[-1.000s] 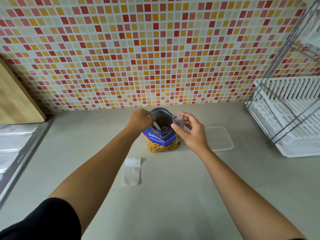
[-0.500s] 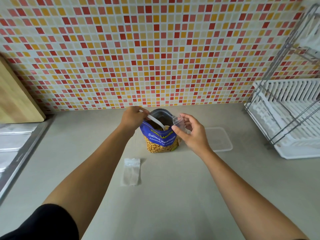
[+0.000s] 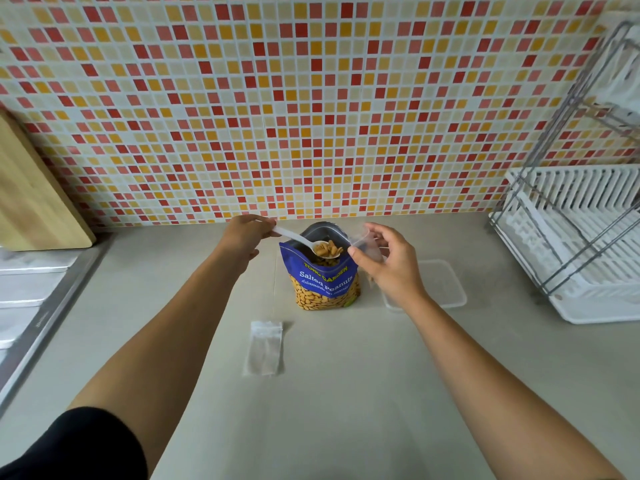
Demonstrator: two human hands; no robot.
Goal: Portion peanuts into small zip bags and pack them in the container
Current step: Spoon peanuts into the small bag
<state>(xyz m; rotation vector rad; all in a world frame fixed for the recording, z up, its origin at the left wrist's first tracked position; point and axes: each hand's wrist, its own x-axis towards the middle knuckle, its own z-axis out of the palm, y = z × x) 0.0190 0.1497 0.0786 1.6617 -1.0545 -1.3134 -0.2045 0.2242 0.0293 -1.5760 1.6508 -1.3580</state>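
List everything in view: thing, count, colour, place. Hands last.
peanut bag: 1, blue, open, upright at counter centre
spoon: 1, white, loaded with peanuts, over the bag's mouth
small zip bag: 1, clear, held right of the spoon
spare zip bags: count unclear, clear, flat on the counter, near side
container: 1, clear, right of the peanut bag
dish rack: 1, white and metal, far right
cutting board: 1, wooden, left against the wall
left hand: holds the spoon
right hand: holds the small zip bag
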